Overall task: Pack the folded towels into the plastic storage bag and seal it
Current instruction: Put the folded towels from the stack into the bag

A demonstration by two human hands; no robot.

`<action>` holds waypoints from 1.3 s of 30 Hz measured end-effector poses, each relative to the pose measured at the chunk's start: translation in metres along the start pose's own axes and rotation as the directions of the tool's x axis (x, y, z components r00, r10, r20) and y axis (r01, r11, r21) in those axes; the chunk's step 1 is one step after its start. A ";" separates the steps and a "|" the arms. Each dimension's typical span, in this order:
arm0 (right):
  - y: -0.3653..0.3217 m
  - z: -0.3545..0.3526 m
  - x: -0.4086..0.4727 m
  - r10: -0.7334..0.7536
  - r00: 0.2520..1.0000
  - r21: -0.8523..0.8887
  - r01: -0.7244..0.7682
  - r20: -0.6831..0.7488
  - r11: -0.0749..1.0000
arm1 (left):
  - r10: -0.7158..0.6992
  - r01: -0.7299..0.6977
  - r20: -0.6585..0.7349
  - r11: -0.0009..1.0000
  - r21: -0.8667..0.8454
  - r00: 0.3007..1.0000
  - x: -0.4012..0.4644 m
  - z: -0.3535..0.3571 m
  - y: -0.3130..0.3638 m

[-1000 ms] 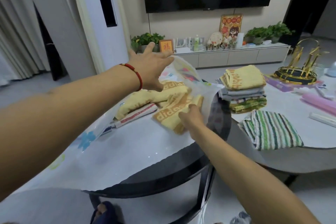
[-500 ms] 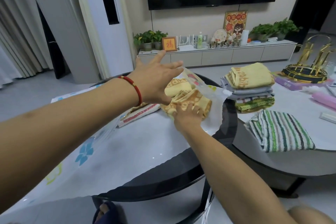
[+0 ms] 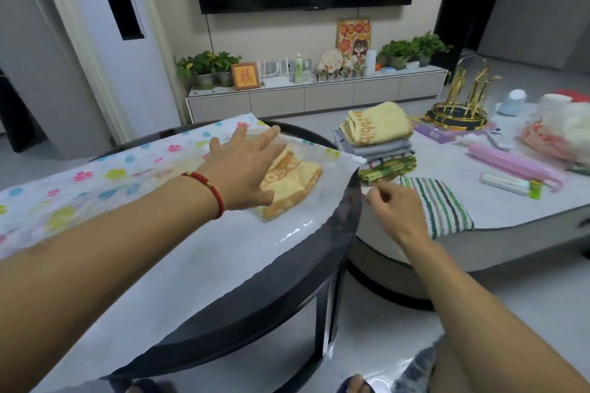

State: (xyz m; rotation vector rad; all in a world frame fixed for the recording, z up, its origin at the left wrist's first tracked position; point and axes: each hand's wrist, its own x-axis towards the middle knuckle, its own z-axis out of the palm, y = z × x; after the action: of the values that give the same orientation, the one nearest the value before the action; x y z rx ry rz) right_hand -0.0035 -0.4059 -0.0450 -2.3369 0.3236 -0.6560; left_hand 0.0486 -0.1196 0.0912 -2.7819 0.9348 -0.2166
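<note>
- Two hands are working over the round dark-rimmed table (image 3: 332, 233); the right hand (image 3: 394, 212) is hovering just off its edge, fingers loosely curled, holding nothing.
- The left hand (image 3: 245, 169) is lying flat, fingers spread, pressing the flower-printed translucent plastic storage bag (image 3: 95, 182) over the yellow folded towel (image 3: 297, 179) inside, probably flattening it.
- Beyond, the stack of folded towels (image 3: 376, 140) and the green-striped towel (image 3: 437, 204) are waiting, unpacked, with open tabletop around them.

left hand (image 3: 245, 169) pressing bagged towel (image 3: 292, 183)
</note>
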 end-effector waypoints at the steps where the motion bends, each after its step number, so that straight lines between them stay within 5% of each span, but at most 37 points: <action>1: 0.019 -0.005 0.005 0.097 0.993 -0.063 -0.101 -0.061 0.993 | 0.007 -0.007 0.007 1.000 0.008 1.000 0.002 0.003 0.004; 5: 0.084 -0.017 0.020 0.353 0.928 -0.403 -0.370 -0.119 0.837 | 0.029 -0.029 0.006 0.999 0.043 1.000 0.012 0.012 0.013; 9: 0.118 -0.024 0.039 0.543 0.830 -0.415 -0.541 -0.126 0.731 | 0.025 -0.026 0.005 1.000 0.007 1.000 0.017 0.022 0.011; 14: 0.126 -0.042 0.063 0.567 0.824 -0.431 -0.508 0.009 0.746 | -0.005 0.004 -0.012 1.000 -0.019 1.000 0.028 0.025 0.008; 19: 0.108 -0.054 0.054 0.579 0.789 -0.118 -0.567 0.205 0.815 | -0.032 0.032 -0.015 0.999 -0.033 0.999 0.032 0.021 0.006; 22: 0.094 -0.065 0.032 0.602 0.749 0.327 -0.663 0.277 0.674 | -0.045 0.045 0.002 0.998 -0.050 0.999 0.029 0.017 0.007; 25: 0.070 -0.089 0.013 0.475 0.758 0.558 -0.651 0.447 0.514 | -0.029 0.029 0.006 0.996 -0.082 1.000 0.026 0.009 0.008; 28: 0.046 -0.114 0.001 0.126 0.760 0.582 -0.583 0.638 0.567 | 0.044 -0.037 0.028 0.979 -0.202 0.999 0.025 -0.001 0.003; 31: 0.005 -0.110 0.001 -0.240 0.575 0.560 -0.481 0.782 0.675 | 0.034 -0.009 0.076 0.951 -0.308 0.997 0.022 -0.015 -0.003; 34: -0.052 -0.061 0.008 -0.427 0.393 0.569 -0.400 0.815 0.718 | 0.019 0.016 0.084 0.917 -0.400 0.996 0.022 -0.030 -0.005; 36: -0.087 -0.017 0.014 -0.404 0.448 0.582 -0.398 0.798 0.709 | 0.012 0.020 0.071 0.899 -0.438 0.997 0.022 -0.039 -0.007; 39: -0.114 0.042 0.026 -0.184 0.718 0.652 -0.454 0.671 0.607 | 0.002 0.024 0.058 0.900 -0.435 0.998 0.021 -0.046 -0.011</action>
State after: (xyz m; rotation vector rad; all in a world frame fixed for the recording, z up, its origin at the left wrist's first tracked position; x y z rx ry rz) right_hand 0.0471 -0.3087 0.0146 -1.4688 -0.1280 0.2118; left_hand 0.0626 -0.1300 0.1404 -3.1768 1.0656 0.0862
